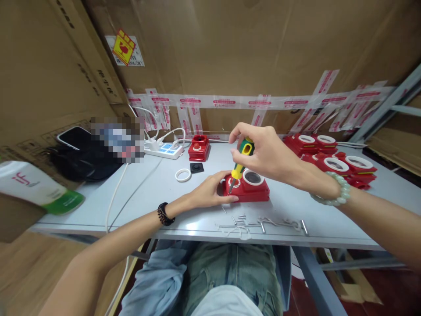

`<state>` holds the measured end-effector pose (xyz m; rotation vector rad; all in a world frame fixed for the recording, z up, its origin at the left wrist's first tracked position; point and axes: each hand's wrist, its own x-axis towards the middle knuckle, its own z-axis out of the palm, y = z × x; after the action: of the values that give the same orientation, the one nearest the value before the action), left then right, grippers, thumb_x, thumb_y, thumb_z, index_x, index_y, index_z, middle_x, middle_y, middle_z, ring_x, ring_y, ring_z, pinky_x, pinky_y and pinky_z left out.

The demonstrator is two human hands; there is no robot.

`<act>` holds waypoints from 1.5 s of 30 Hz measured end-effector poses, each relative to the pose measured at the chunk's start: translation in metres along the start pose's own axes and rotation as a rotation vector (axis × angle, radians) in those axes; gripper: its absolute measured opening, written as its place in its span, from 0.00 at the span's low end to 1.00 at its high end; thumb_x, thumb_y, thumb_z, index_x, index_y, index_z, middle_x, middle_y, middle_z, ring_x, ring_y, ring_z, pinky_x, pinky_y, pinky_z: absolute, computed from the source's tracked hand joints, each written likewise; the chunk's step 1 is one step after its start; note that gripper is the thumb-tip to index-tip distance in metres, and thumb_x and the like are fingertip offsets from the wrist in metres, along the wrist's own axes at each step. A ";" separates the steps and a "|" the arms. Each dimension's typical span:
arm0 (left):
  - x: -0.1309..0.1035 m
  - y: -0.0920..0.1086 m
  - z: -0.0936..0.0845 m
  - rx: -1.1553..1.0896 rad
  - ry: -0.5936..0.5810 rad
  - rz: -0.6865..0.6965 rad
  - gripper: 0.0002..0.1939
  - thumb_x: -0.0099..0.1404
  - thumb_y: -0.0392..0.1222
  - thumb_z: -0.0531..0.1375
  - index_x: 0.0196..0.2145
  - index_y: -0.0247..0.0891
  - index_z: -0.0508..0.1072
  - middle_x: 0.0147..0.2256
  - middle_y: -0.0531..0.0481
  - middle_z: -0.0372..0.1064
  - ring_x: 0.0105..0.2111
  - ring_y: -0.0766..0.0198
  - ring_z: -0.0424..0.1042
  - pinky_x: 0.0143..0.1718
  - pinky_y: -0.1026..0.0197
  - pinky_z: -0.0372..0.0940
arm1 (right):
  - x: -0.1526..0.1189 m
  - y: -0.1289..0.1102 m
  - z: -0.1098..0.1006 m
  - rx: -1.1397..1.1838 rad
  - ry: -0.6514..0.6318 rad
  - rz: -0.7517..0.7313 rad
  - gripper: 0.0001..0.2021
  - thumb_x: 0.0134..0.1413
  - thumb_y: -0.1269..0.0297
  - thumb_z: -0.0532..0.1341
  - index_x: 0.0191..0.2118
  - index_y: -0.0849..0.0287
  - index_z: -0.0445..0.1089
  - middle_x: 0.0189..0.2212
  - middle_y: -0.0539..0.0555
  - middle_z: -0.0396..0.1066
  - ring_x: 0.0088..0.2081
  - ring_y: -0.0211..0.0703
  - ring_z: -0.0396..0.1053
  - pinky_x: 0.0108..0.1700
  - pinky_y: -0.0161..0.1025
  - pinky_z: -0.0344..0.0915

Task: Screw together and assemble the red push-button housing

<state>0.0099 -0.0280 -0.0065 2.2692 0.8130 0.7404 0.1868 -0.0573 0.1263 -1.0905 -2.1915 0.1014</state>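
Observation:
My right hand (255, 147) grips a screwdriver (238, 170) by its green and yellow handle, its tip pointing down at a red box-shaped device (253, 193). That device lies on the table with a white ring (253, 177) around a dark round window on its top. Around the device's left end my left hand (215, 191) is closed, holding it against the tabletop. Just in front of it lie several small screws (241, 217), with thin cords and short metal rods (304, 228). Whether the screwdriver tip touches a screw is too small to tell.
A loose white ring (183, 175), a black square part (197, 167) and a red housing (199, 148) lie behind my left hand. Several red devices (335, 164) are grouped at right. A power strip (164, 150), black bag (82, 162) and white-green carton (39, 186) are at left.

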 end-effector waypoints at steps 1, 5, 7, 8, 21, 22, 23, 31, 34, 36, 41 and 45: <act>0.000 0.000 0.000 0.008 0.000 -0.007 0.29 0.57 0.54 0.67 0.50 0.35 0.69 0.48 0.40 0.73 0.46 0.51 0.72 0.47 0.50 0.68 | 0.000 0.001 0.000 -0.014 0.002 0.007 0.06 0.45 0.72 0.59 0.33 0.59 0.66 0.20 0.44 0.61 0.21 0.32 0.54 0.27 0.33 0.51; 0.000 0.000 -0.001 0.024 0.000 -0.030 0.30 0.56 0.54 0.67 0.51 0.34 0.69 0.46 0.40 0.73 0.45 0.51 0.72 0.46 0.51 0.69 | -0.002 0.005 0.000 -0.064 0.026 0.025 0.05 0.45 0.71 0.59 0.32 0.59 0.66 0.19 0.45 0.61 0.21 0.32 0.55 0.26 0.33 0.51; 0.000 0.000 -0.001 0.025 -0.002 -0.030 0.30 0.56 0.54 0.67 0.51 0.34 0.68 0.45 0.40 0.73 0.45 0.51 0.72 0.46 0.51 0.69 | -0.002 0.007 0.000 -0.085 0.040 0.034 0.04 0.46 0.70 0.59 0.32 0.59 0.66 0.19 0.45 0.61 0.21 0.33 0.56 0.26 0.33 0.51; 0.000 0.001 -0.002 0.024 -0.004 -0.027 0.30 0.57 0.54 0.67 0.51 0.34 0.68 0.45 0.40 0.73 0.45 0.51 0.72 0.46 0.51 0.69 | -0.003 0.007 0.000 -0.097 0.043 0.043 0.04 0.46 0.70 0.59 0.32 0.59 0.66 0.19 0.45 0.61 0.21 0.33 0.56 0.26 0.33 0.52; -0.001 0.000 -0.001 0.027 -0.007 -0.018 0.32 0.57 0.53 0.67 0.54 0.34 0.66 0.48 0.38 0.72 0.45 0.51 0.73 0.47 0.50 0.69 | -0.005 0.007 0.000 -0.185 0.055 0.167 0.03 0.46 0.69 0.60 0.31 0.59 0.66 0.19 0.47 0.63 0.22 0.35 0.57 0.28 0.34 0.52; -0.001 0.000 -0.001 0.026 -0.006 -0.018 0.32 0.57 0.53 0.67 0.55 0.34 0.66 0.48 0.39 0.72 0.45 0.52 0.73 0.47 0.50 0.69 | -0.005 0.006 0.000 -0.182 0.056 0.167 0.03 0.46 0.69 0.60 0.31 0.59 0.66 0.19 0.47 0.63 0.22 0.35 0.57 0.28 0.34 0.52; 0.000 0.000 -0.001 0.025 -0.005 -0.017 0.32 0.57 0.52 0.67 0.55 0.35 0.66 0.49 0.39 0.72 0.45 0.52 0.73 0.47 0.50 0.69 | -0.006 0.006 0.000 -0.178 0.058 0.165 0.03 0.46 0.69 0.60 0.31 0.59 0.65 0.19 0.46 0.63 0.22 0.35 0.57 0.27 0.34 0.52; 0.001 0.002 -0.002 0.042 -0.005 -0.009 0.32 0.57 0.51 0.68 0.54 0.34 0.66 0.49 0.38 0.72 0.47 0.50 0.72 0.48 0.50 0.68 | -0.009 0.000 0.001 -0.138 0.085 0.153 0.05 0.47 0.70 0.60 0.32 0.59 0.65 0.18 0.45 0.61 0.21 0.34 0.57 0.27 0.34 0.53; 0.001 0.001 -0.002 0.042 -0.002 -0.003 0.32 0.57 0.51 0.67 0.54 0.35 0.66 0.49 0.39 0.72 0.47 0.51 0.72 0.48 0.50 0.68 | -0.010 0.000 0.001 -0.136 0.097 0.152 0.04 0.46 0.71 0.60 0.32 0.59 0.65 0.18 0.45 0.61 0.22 0.34 0.57 0.28 0.34 0.54; 0.000 0.001 -0.001 0.041 -0.005 -0.001 0.32 0.57 0.51 0.67 0.55 0.35 0.65 0.49 0.39 0.72 0.46 0.52 0.72 0.48 0.50 0.68 | -0.010 0.001 0.001 -0.137 0.102 0.160 0.04 0.46 0.71 0.60 0.32 0.59 0.65 0.19 0.45 0.62 0.22 0.34 0.57 0.28 0.34 0.54; 0.000 0.002 -0.002 0.040 -0.007 -0.005 0.33 0.57 0.52 0.67 0.55 0.35 0.65 0.49 0.39 0.72 0.45 0.53 0.72 0.48 0.50 0.68 | -0.009 0.003 0.000 -0.155 0.082 0.162 0.04 0.47 0.70 0.60 0.33 0.60 0.66 0.19 0.46 0.62 0.22 0.35 0.57 0.28 0.35 0.53; 0.000 -0.001 -0.001 0.048 -0.009 -0.004 0.32 0.57 0.54 0.67 0.54 0.36 0.67 0.47 0.40 0.72 0.44 0.53 0.72 0.47 0.50 0.68 | -0.008 -0.003 0.001 -0.266 0.018 0.059 0.07 0.50 0.69 0.58 0.37 0.61 0.68 0.20 0.48 0.64 0.22 0.36 0.58 0.30 0.36 0.52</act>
<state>0.0086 -0.0269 -0.0061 2.3110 0.8388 0.7158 0.1872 -0.0649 0.1225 -1.2965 -2.2009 -0.1787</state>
